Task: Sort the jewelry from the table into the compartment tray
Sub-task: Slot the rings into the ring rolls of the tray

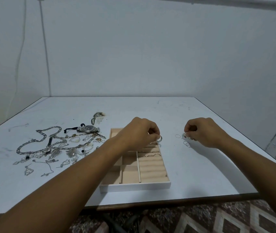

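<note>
Forearms (66, 190) nearest; my left fingers (152, 134) pinch a ring (159, 139) over the tray (134, 186), far right; my right fingers (190, 130) grip rings (186, 136) on the surface (201, 174) beside it. I fear a loose pinch drops it.

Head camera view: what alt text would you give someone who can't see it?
A person's left hand pinches a silver ring over the ring rolls of a beige compartment tray on a white table, while the right hand pinches small rings just right of it. Chains, pendants and a watch lie tangled to the tray's left.
</note>
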`<state>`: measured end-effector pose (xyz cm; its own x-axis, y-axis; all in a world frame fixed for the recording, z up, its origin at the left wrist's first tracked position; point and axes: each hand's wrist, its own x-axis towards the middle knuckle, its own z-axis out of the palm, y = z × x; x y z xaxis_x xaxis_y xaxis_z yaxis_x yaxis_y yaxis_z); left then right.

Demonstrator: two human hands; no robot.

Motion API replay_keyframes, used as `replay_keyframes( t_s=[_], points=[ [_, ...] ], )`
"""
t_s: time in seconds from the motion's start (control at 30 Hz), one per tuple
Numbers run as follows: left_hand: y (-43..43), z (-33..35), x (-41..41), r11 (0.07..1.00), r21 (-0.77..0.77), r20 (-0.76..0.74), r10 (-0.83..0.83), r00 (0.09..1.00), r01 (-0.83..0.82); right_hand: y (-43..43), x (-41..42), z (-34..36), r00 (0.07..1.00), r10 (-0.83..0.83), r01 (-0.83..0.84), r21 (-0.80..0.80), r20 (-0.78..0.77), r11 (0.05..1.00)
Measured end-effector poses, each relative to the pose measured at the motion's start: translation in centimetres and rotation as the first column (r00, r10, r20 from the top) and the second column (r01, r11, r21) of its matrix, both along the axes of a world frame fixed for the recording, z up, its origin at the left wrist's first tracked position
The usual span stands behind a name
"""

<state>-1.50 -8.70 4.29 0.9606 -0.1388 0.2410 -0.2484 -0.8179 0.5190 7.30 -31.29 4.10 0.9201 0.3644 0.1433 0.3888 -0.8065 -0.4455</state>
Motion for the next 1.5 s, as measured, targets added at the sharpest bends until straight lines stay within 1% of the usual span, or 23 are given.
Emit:
replay_keyframes(
  t_s=[0.1, 0.23, 0.33, 0.43, 0.5, 0.77, 0.83, 1.0, 1.1, 1.23, 1.37, 1.5],
  points=[
    [0.7, 0.2, -0.5, 1.000, -0.025, 0.015, 0.010, 1.000, -0.009, 0.4, -0.7, 0.0, 1.000, 0.008, -0.007, 0.050, -0.017, 0.999],
    [1.8, 0.1, -1.3, 0.998, -0.051, 0.017, 0.034, 0.999, -0.033, 1.0, -1.7, -0.4, 0.995, 0.056, -0.046, 0.124, -0.078, 0.991],
    [2.5, -0.3, -2.1, 0.998, -0.049, 0.018, 0.038, 0.999, -0.038, 1.6, -2.7, -0.5, 0.983, 0.121, -0.082, 0.267, -0.136, 0.960],
    [2.9, -0.5, -2.9, 0.995, -0.082, 0.010, 0.055, 0.998, -0.054, 2.2, -3.9, -0.3, 0.939, 0.234, -0.121, 0.395, -0.253, 0.911],
    [3.1, -0.6, -3.4, 0.994, -0.087, 0.009, 0.071, 0.997, -0.070, 2.7, -4.5, -0.2, 0.911, 0.272, -0.115, 0.442, -0.311, 0.889],
    [3.4, -0.9, -4.6, 0.992, -0.103, -0.043, 0.070, 0.997, -0.074, 3.4, -5.7, 0.2, 0.846, 0.308, -0.014, 0.559, -0.436, 0.829],
    [3.2, -1.1, -4.9, 0.991, -0.108, -0.057, 0.068, 0.996, -0.074, 3.3, -5.9, 0.2, 0.860, 0.297, -0.031, 0.539, -0.415, 0.842],
    [3.0, -1.6, -5.2, 0.990, -0.127, -0.078, 0.043, 0.996, -0.052, 3.4, -6.3, -0.2, 0.911, 0.252, -0.100, 0.418, -0.325, 0.903],
    [2.9, -1.7, -5.3, 0.996, -0.082, -0.063, 0.029, 0.998, -0.034, 3.5, -6.5, -0.2, 0.933, 0.233, -0.111, 0.395, -0.273, 0.912],
    [2.7, -1.6, -5.5, 0.998, -0.068, -0.053, -0.021, 0.998, 0.017, 3.9, -6.5, -0.3, 0.953, 0.225, -0.133, 0.388, -0.202, 0.912],
    [2.6, -1.6, -5.5, 0.999, -0.032, -0.034, -0.026, 0.999, 0.025, 4.1, -6.7, -0.2, 0.973, 0.210, -0.176, 0.276, -0.099, 0.945],
    [2.5, -1.4, -5.5, 1.000, -0.010, -0.036, -0.030, 0.999, 0.030, 4.0, -6.7, -0.3, 0.977, 0.198, -0.171, 0.270, -0.078, 0.948]
  ],
)
